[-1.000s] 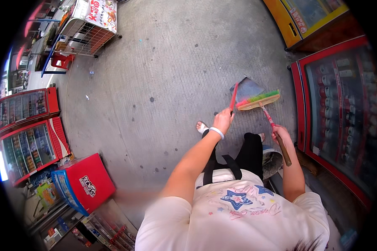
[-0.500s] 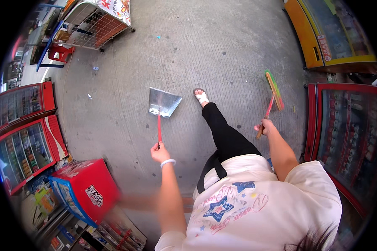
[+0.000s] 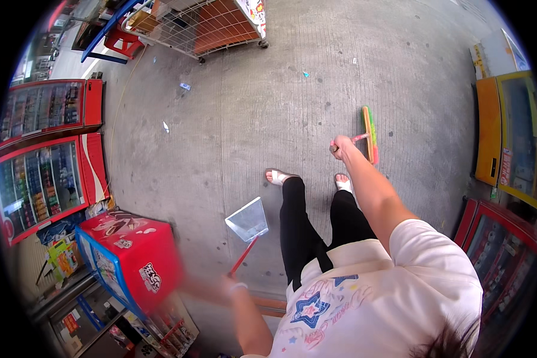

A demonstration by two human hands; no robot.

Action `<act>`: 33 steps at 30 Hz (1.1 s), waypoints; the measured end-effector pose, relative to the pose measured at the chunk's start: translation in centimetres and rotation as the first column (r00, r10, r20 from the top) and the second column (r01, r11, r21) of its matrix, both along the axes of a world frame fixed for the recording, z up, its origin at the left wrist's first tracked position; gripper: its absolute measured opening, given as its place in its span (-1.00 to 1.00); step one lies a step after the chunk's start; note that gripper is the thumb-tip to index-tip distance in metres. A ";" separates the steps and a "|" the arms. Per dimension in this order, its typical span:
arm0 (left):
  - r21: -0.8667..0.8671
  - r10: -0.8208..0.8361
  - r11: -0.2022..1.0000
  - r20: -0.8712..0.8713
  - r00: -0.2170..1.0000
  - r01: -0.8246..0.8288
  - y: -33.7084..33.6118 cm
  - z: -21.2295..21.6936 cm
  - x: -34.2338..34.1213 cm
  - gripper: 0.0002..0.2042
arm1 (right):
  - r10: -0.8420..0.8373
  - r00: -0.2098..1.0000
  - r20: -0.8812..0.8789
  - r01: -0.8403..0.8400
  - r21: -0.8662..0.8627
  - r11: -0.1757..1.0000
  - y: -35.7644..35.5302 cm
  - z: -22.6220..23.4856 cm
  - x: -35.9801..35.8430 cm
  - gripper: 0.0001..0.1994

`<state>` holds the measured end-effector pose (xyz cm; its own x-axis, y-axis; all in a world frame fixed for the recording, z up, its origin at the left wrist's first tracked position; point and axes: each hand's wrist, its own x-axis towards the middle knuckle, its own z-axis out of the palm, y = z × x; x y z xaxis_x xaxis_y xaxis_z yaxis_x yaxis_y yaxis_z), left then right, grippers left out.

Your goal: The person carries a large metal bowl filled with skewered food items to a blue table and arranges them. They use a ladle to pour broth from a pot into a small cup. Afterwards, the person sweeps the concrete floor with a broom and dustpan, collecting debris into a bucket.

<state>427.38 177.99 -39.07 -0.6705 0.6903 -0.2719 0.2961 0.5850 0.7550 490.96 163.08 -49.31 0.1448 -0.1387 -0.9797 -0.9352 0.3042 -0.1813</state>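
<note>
My left hand [image 3: 230, 283], wearing a white wristband, is closed round the end of a red handle at the lower middle; the hand is slightly blurred. The handle leads to a silvery metal dustpan [image 3: 249, 222], which is tilted and left of my feet. My right hand [image 3: 341, 147] grips the handle end of a broom [image 3: 369, 135] in front of my right foot. Its orange head carries green and pink-red bristles at the right side. Small litter lies ahead on the floor: a blue-and-white wrapper [image 3: 185, 86], a white scrap [image 3: 166, 127] and a teal scrap [image 3: 306, 74].
Red drinks coolers [image 3: 42, 185] line the left, with a red-and-blue chest freezer [image 3: 140, 253] nearer me. A wheeled wire cart [image 3: 221, 33] stands ahead, beside a red stool [image 3: 123, 43]. Yellow [image 3: 488, 128] and red [image 3: 501, 256] coolers stand right. The floor is grooved grey concrete.
I have stepped forward, and both feet show now. The dustpan has come nearer and lower with my left hand. My right hand has reached forward and left with the broom.
</note>
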 end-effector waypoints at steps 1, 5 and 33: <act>-0.006 -0.001 1.000 -0.007 1.000 0.001 2.0 -0.6 -0.3 -0.73 | 0.036 0.999 0.021 -0.036 -0.006 0.999 3.5 -0.7 1.5 -0.84; 0.007 0.130 0.991 0.055 0.990 -0.131 11.1 -0.1 0.7 -0.69 | 0.509 0.847 0.154 -0.494 -0.128 0.860 13.5 -7.4 6.4 -0.83; -0.318 -0.454 0.887 -0.462 0.762 0.336 80.7 -7.8 34.8 -0.77 | 0.922 -0.039 0.385 -0.997 -0.073 -0.012 86.4 6.5 8.3 -0.75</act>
